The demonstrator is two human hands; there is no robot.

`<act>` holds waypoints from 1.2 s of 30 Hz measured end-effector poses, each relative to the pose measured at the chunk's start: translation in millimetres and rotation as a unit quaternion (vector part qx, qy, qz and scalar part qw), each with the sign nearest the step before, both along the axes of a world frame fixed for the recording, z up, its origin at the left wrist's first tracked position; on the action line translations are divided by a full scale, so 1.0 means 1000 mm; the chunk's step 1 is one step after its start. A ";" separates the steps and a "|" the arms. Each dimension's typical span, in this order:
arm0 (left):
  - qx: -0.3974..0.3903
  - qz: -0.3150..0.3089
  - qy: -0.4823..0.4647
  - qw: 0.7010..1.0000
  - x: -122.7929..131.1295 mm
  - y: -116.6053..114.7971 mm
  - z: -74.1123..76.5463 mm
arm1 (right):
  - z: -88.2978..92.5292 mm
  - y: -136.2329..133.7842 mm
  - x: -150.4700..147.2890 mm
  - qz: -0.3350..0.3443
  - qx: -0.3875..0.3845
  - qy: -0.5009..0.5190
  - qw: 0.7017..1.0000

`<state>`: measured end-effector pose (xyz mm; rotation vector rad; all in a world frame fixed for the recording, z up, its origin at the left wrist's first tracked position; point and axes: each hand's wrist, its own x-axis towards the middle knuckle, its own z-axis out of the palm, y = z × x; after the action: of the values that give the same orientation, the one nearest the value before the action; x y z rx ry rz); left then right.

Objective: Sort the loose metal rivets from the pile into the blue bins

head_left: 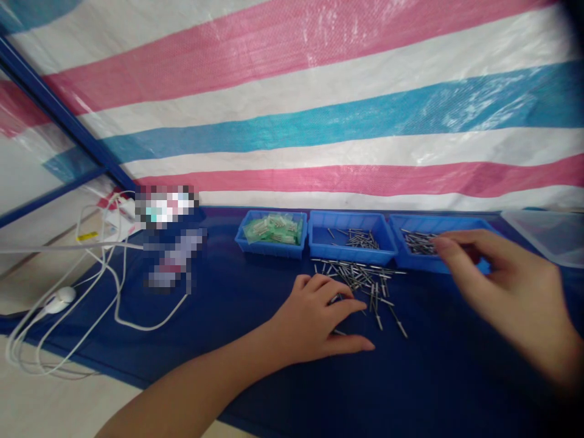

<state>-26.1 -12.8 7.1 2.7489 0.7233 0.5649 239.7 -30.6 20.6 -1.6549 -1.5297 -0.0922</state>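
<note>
We find the loose metal pins (360,281) heaped on the blue cloth (255,365), just in front of the middle tray (351,254). That tray holds a thin scatter of like pins, and the right tray (415,263) a small bundle; the left tray (269,250) holds green pieces only. The left hand (319,316) lies palm down on the cloth, fingers loosely spread, its fingertips touching the near edge of the heap; we see no pin pinched. The right hand (497,280) hangs over the right tray with fingers curved and thumb drawn towards them; we cannot tell whether it grips a pin. In our judgement the work stands part-way: some pins are in the trays, and the greater share lies loose on the cloth. White cables (104,286) lie well apart to the left.
</note>
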 end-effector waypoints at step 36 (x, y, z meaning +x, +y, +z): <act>0.018 -0.040 -0.013 0.999 -0.006 0.013 0.011 | -0.020 -0.013 -0.058 0.269 -0.005 -0.118 0.956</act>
<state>-31.7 0.1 18.0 2.7833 0.5989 0.6019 181.9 -43.2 0.3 -1.2131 -2.1161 0.0133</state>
